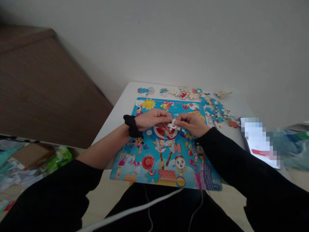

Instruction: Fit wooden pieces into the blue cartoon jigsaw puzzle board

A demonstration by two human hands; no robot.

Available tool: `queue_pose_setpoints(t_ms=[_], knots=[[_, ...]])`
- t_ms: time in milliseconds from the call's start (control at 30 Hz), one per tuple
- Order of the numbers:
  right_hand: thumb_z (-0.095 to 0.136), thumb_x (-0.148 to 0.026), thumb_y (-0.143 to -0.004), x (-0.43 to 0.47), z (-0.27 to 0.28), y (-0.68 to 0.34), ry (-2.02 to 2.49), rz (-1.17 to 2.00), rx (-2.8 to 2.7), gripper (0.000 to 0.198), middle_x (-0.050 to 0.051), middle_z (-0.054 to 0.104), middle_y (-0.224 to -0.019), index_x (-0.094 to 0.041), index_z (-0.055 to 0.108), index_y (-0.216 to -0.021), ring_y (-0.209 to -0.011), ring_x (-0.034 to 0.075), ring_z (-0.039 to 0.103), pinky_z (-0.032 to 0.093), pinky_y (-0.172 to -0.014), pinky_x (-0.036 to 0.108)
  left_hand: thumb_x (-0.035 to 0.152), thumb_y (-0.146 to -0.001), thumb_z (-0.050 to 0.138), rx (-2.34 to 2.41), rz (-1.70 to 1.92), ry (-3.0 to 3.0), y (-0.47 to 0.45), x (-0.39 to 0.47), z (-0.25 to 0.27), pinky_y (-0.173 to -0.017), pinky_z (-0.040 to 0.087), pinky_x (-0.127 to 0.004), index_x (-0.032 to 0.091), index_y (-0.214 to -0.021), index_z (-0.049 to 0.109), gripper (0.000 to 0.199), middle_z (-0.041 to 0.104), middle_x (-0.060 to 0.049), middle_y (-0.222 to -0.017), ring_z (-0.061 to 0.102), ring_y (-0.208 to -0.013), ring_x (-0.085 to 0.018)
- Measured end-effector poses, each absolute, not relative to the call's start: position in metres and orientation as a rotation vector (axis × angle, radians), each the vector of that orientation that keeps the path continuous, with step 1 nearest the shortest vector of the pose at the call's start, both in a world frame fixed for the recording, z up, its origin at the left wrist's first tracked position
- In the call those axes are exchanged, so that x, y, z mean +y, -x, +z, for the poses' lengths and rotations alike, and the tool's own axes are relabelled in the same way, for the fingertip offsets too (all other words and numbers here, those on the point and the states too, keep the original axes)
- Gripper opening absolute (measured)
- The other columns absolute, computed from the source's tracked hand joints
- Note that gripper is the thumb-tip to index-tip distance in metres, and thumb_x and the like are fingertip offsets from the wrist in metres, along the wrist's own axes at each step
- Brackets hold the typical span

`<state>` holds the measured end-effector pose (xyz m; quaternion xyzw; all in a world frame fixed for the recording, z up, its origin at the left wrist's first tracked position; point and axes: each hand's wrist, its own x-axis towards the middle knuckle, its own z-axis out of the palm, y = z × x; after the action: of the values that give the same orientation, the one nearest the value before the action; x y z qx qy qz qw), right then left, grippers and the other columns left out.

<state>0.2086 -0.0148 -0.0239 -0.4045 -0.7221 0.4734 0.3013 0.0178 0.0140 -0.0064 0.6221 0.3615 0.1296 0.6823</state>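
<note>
A small puzzle piece (173,123) with a white cartoon face is pinched between my two hands, above the middle of a blue cartoon puzzle board (145,148). My left hand (155,118) has its thumb and fingers closed on the piece's left side and wears a black band at the wrist. From the other side, my right hand (191,123) pinches the same piece. Both hands hide part of the board's upper middle. The board lies on a white table, its front edge reaching out over my lap.
Loose puzzle pieces (214,106) lie heaped along the table's back and right. A phone (259,141) with a lit, blurred screen rests at the right edge. A white cable (135,209) crosses my lap. A brown wooden cabinet (48,87) stands left; a wall is behind.
</note>
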Motion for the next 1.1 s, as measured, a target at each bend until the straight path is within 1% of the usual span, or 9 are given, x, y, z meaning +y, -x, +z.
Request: queue_pose_setpoints(t_ms=[100, 200, 367, 500, 633, 767, 900, 967, 1100], knots=[[0.051, -0.057, -0.075, -0.014, -0.024, -0.212, 1.13, 1.15, -2.074, 0.041, -0.005, 0.04, -0.054, -0.018, 0.049, -0.061, -0.05, 0.008, 0.033, 0.026, -0.048, 0.023, 0.022, -0.086, 0.049, 0.811, 0.246, -1.568, -0.017, 0.014, -0.007, -0.061, 0.048, -0.02, 0.014, -0.082, 0.056, 0.012, 0.064, 0.0, -0.071, 0.061, -0.061, -0.008], [0.052, -0.05, -0.079, -0.014, -0.024, -0.213, 1.247, 0.883, -2.323, 0.036, -0.006, 0.039, -0.051, -0.019, 0.049, -0.061, -0.048, 0.008, 0.034, 0.025, -0.049, 0.023, 0.025, -0.083, 0.051, 0.843, 0.234, -1.878, -0.018, 0.011, -0.004, -0.06, 0.045, -0.02, 0.013, -0.083, 0.059, 0.015, 0.065, -0.002, -0.072, 0.06, -0.064, -0.01], [0.052, -0.04, -0.084, -0.021, -0.018, -0.214, 1.25, 0.554, -2.653, 0.024, 0.0, 0.057, -0.065, -0.019, 0.056, -0.073, -0.058, 0.011, 0.048, 0.03, -0.055, 0.023, 0.03, -0.08, 0.052, 1.033, 0.231, -2.304, -0.016, 0.0, 0.013, -0.056, 0.038, -0.02, 0.015, -0.078, 0.064, 0.019, 0.064, 0.001, -0.065, 0.056, -0.059, -0.009], [0.047, -0.043, -0.087, -0.032, -0.017, -0.216, 1.159, 0.586, -2.645, 0.029, 0.002, 0.06, -0.069, -0.018, 0.058, -0.076, -0.061, 0.012, 0.052, 0.033, -0.057, 0.023, 0.034, -0.078, 0.053, 1.043, 0.268, -2.176, -0.005, -0.012, 0.024, -0.056, 0.039, -0.02, 0.016, -0.076, 0.065, 0.023, 0.065, 0.001, -0.067, 0.057, -0.059, -0.01], [0.045, -0.038, -0.089, -0.042, -0.023, -0.217, 1.065, 0.695, -2.702, 0.027, 0.003, 0.063, -0.076, -0.018, 0.06, -0.081, -0.067, 0.013, 0.055, 0.035, -0.059, 0.023, 0.036, -0.078, 0.055, 0.992, 0.181, -2.123, 0.005, -0.033, 0.015, -0.058, 0.041, -0.02, 0.018, -0.076, 0.069, 0.023, 0.068, 0.0, -0.071, 0.059, -0.064, -0.012], [0.045, -0.04, -0.089, -0.046, -0.025, -0.222, 1.163, 0.385, -2.827, 0.028, 0.005, 0.062, -0.079, -0.018, 0.062, -0.085, -0.073, 0.016, 0.055, 0.032, -0.057, 0.025, 0.037, -0.081, 0.054, 0.914, 0.099, -2.048, 0.01, -0.056, -0.002, -0.06, 0.042, -0.02, 0.02, -0.081, 0.071, 0.024, 0.07, 0.0, -0.076, 0.061, -0.067, -0.012], [0.044, -0.041, -0.089, -0.05, -0.02, -0.226, 1.201, 0.083, -2.815, 0.031, 0.007, 0.063, -0.085, -0.018, 0.064, -0.086, -0.079, 0.018, 0.054, 0.032, -0.057, 0.026, 0.033, -0.08, 0.056, 1.043, 0.18, -2.002, 0.018, -0.076, -0.012, -0.06, 0.044, -0.02, 0.02, -0.097, 0.069, 0.025, 0.07, 0.0, -0.077, 0.061, -0.065, -0.012], [0.045, -0.039, -0.089, -0.052, -0.017, -0.225, 1.183, 0.049, -2.793, 0.029, 0.007, 0.064, -0.09, -0.019, 0.065, -0.092, -0.083, 0.018, 0.055, 0.035, -0.06, 0.027, 0.033, -0.081, 0.054, 1.144, 0.222, -2.036, 0.024, -0.083, -0.014, -0.059, 0.044, -0.02, 0.023, -0.104, 0.066, 0.028, 0.07, 0.001, -0.076, 0.061, -0.064, -0.012], [0.046, -0.034, -0.089, -0.057, -0.016, -0.211, 1.058, 0.094, -2.785, 0.028, 0.006, 0.065, -0.102, -0.021, 0.062, -0.107, -0.094, 0.021, 0.054, 0.042, -0.07, 0.03, 0.034, -0.084, 0.05, 1.273, 0.253, -2.149, 0.036, -0.093, -0.015, -0.063, 0.044, -0.022, 0.023, -0.093, 0.068, 0.023, 0.069, 0.001, -0.081, 0.062, -0.069, -0.013]])
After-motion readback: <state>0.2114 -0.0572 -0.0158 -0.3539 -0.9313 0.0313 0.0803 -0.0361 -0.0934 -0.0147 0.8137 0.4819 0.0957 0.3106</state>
